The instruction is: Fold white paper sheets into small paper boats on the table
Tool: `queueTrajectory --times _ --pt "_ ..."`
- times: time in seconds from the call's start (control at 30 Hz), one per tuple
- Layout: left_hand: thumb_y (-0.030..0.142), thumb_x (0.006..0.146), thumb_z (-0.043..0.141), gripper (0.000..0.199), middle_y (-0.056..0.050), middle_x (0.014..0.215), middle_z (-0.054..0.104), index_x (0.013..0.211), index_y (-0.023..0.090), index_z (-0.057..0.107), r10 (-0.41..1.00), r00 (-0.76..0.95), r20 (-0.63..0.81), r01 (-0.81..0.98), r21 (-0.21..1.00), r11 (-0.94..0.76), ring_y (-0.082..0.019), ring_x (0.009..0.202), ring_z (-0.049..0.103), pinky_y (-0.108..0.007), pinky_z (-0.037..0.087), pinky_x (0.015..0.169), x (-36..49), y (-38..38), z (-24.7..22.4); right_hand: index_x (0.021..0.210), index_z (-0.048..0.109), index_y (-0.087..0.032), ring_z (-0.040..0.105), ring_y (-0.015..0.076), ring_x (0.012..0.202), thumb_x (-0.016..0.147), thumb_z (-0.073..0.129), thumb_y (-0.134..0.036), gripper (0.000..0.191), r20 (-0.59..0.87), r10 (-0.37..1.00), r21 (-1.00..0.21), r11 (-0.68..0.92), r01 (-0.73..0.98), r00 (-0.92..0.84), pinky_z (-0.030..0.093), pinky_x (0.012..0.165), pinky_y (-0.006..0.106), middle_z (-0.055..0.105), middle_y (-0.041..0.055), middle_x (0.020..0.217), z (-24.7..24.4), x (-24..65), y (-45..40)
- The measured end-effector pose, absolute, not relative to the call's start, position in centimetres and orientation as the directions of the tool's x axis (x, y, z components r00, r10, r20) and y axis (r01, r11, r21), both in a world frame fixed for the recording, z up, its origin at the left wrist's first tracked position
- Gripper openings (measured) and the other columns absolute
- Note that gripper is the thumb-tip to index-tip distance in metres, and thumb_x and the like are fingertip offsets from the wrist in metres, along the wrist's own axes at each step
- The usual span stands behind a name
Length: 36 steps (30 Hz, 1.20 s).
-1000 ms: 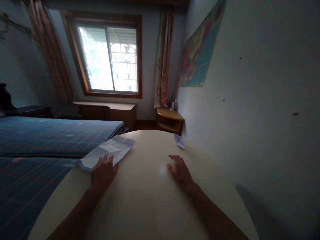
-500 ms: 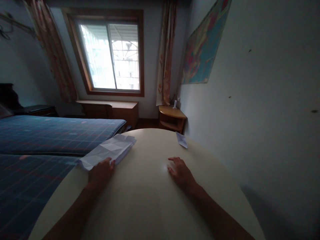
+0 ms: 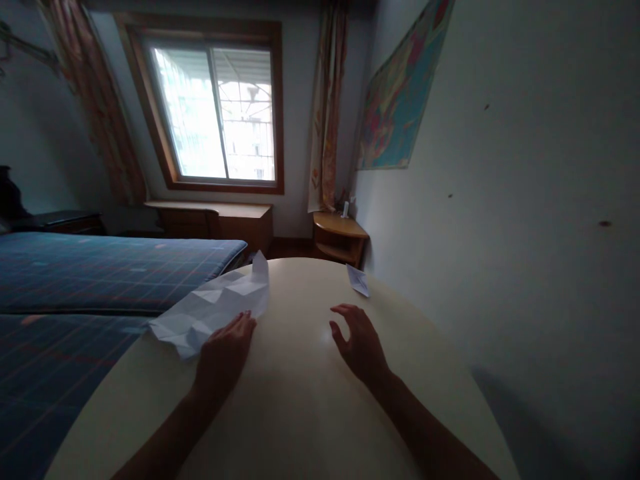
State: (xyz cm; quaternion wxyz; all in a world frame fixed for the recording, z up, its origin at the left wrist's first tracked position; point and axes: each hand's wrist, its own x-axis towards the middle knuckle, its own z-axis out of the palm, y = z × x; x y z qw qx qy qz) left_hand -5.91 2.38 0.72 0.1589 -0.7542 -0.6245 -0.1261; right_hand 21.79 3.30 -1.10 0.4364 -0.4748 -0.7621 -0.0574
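A large creased sheet of white paper [image 3: 215,303] lies partly unfolded at the left edge of the round cream table [image 3: 300,373], one corner standing up. My left hand [image 3: 227,347] rests at the near right edge of this sheet, its fingers together; whether they pinch the paper is hidden. My right hand [image 3: 357,340] is over the table to the right, thumb and fingers apart, holding nothing. Beyond its fingertips lies a small folded white paper [image 3: 358,281] near the table's far edge.
A bed with a blue plaid mattress [image 3: 125,267] adjoins the table on the left. The white wall [image 3: 525,280] runs along the right. Past the table stand a corner shelf [image 3: 340,225] and a low wooden desk [image 3: 245,212] under the window.
The large paper has opened wider, and its far corner has risen. My left hand has moved right along it. The fingers of my right hand have spread a little more.
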Motion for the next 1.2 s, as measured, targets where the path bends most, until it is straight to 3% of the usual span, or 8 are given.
queueTrajectory --times 0.2,0.33,0.47,0.6,0.83,0.93,1.0,1.2 --pt "-0.002 0.092 0.039 0.035 -0.015 0.139 0.054 0.109 0.013 0.066 0.851 0.519 0.081 0.855 -0.035 -0.517 -0.027 0.129 0.051 -0.039 0.057 0.089 -0.1 -1.2 -0.6 0.111 0.058 -0.019 0.059 0.0198 0.101 0.091 0.053 -0.015 0.021 0.833 0.457 -0.154 0.732 0.664 -0.311 0.049 0.090 0.037 0.066 0.0084 0.104 0.8 19.8 0.4" --pt "-0.005 0.089 0.037 0.043 -0.017 0.141 0.052 0.121 0.012 0.060 0.766 0.639 -0.075 0.769 0.026 -0.639 -0.027 0.131 0.050 -0.040 0.055 0.094 2.1 -3.3 -1.7 0.123 0.058 -0.019 0.052 0.0236 0.122 0.095 0.051 -0.025 0.029 0.590 0.707 -0.274 0.630 0.726 -0.390 0.040 0.106 0.043 0.063 0.0097 0.124 -0.3 18.9 0.2" --pt "0.000 0.090 0.040 0.037 -0.016 0.140 0.054 0.118 0.011 0.061 0.672 0.723 -0.157 0.690 0.127 -0.712 -0.028 0.130 0.049 -0.040 0.054 0.094 3.0 -4.8 -1.8 0.144 0.044 -0.023 0.029 0.0335 0.142 0.097 0.046 -0.045 0.053 0.243 0.897 -0.341 0.436 0.833 -0.370 0.025 0.114 0.056 0.042 0.0099 0.150 -2.3 19.1 0.8" --pt "0.007 0.092 0.041 0.031 -0.012 0.119 0.066 0.108 0.016 0.065 0.773 0.616 -0.149 0.786 0.181 -0.591 -0.024 0.109 0.063 -0.036 0.055 0.090 2.8 -4.8 -1.2 0.150 0.035 -0.027 0.013 0.0398 0.146 0.094 0.040 -0.062 0.066 0.023 0.917 -0.345 0.381 0.858 -0.398 0.013 0.114 0.063 0.026 0.0079 0.159 -3.8 19.2 1.0" --pt "0.003 0.088 0.036 0.035 -0.013 0.106 0.065 0.103 0.014 0.067 0.940 0.341 -0.024 0.939 -0.028 -0.342 -0.028 0.099 0.062 -0.037 0.056 0.071 1.1 -2.3 -0.7 0.151 0.031 -0.032 0.005 0.0405 0.146 0.093 0.033 -0.065 0.067 0.008 0.939 -0.325 0.329 0.887 -0.345 0.001 0.111 0.068 0.019 0.0059 0.161 -4.9 17.6 0.0" --pt "0.006 0.087 0.039 0.035 -0.015 0.113 0.065 0.110 0.012 0.066 0.923 0.373 0.091 0.928 -0.023 -0.372 -0.029 0.106 0.061 -0.044 0.050 0.090 0.3 -1.3 -2.1 0.150 0.033 -0.031 0.007 0.0381 0.147 0.095 0.034 -0.057 0.060 0.029 0.942 -0.308 0.328 0.893 -0.335 0.001 0.112 0.067 0.022 0.0054 0.160 -5.1 17.0 -0.4" --pt "0.010 0.087 0.042 0.045 -0.018 0.136 0.054 0.129 0.011 0.057 0.893 0.421 0.159 0.905 -0.013 -0.425 -0.032 0.128 0.048 -0.048 0.041 0.104 -0.2 -0.6 -3.6 0.147 0.037 -0.032 0.009 0.0379 0.147 0.097 0.035 -0.051 0.054 0.030 0.952 -0.297 0.300 0.906 -0.305 0.003 0.111 0.068 0.025 0.0037 0.159 -5.0 16.7 -0.4" --pt "0.028 0.094 0.040 0.053 -0.015 0.154 0.036 0.144 0.015 0.044 0.902 0.394 0.173 0.916 0.009 -0.402 -0.037 0.143 0.027 -0.054 0.029 0.112 -1.1 0.4 -6.6 0.146 0.042 -0.022 0.018 0.0409 0.144 0.101 0.024 -0.038 0.051 0.027 0.976 -0.328 0.214 0.920 -0.217 0.015 0.110 0.068 0.032 0.0108 0.156 -4.3 14.2 0.7"
